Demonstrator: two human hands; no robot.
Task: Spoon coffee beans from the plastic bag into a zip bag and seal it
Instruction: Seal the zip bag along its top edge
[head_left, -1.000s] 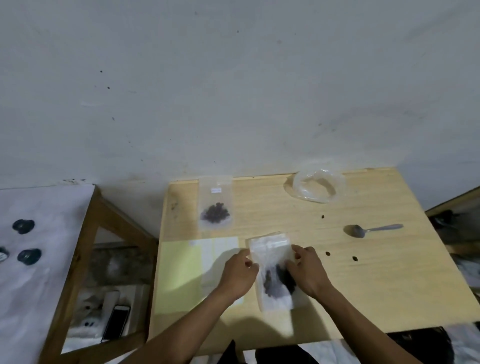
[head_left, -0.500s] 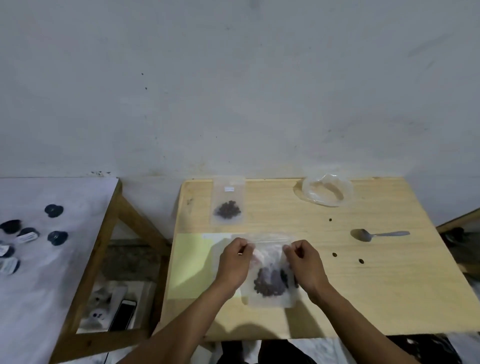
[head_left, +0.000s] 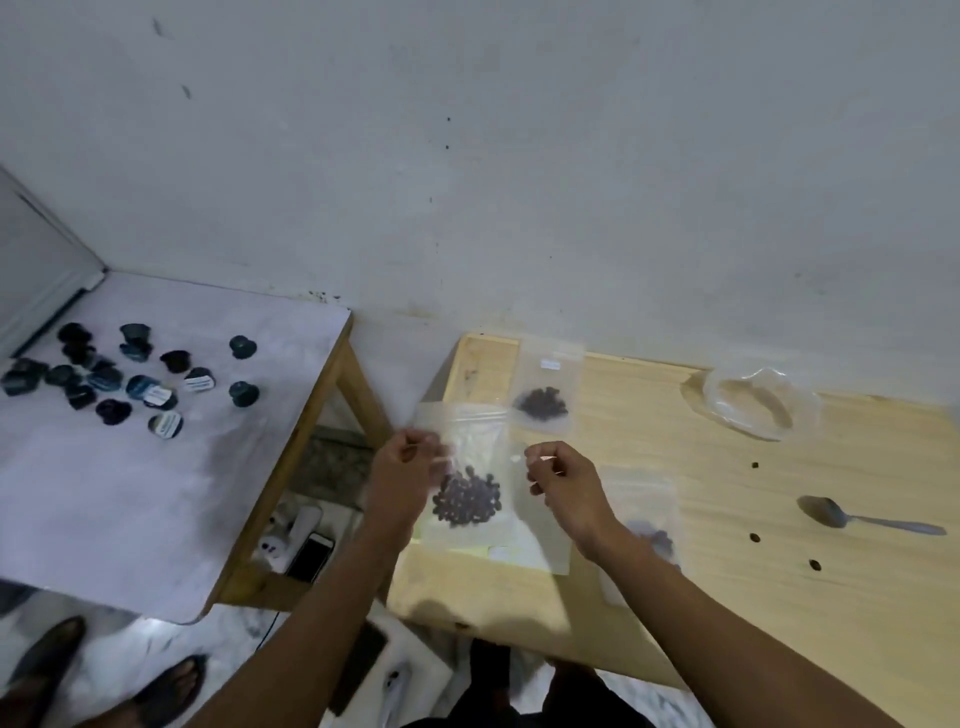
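The small clear zip bag of dark coffee beans (head_left: 470, 480) hangs above the pale wooden worktop (head_left: 675, 519), at its 9 o'clock edge. It looks light, limp and slippery, best pinched along the stiffer zip strip. The left hand (head_left: 402, 470) pinches its side in a closed grip; the right hand (head_left: 558, 475) is curled just beside it, grip unclear.
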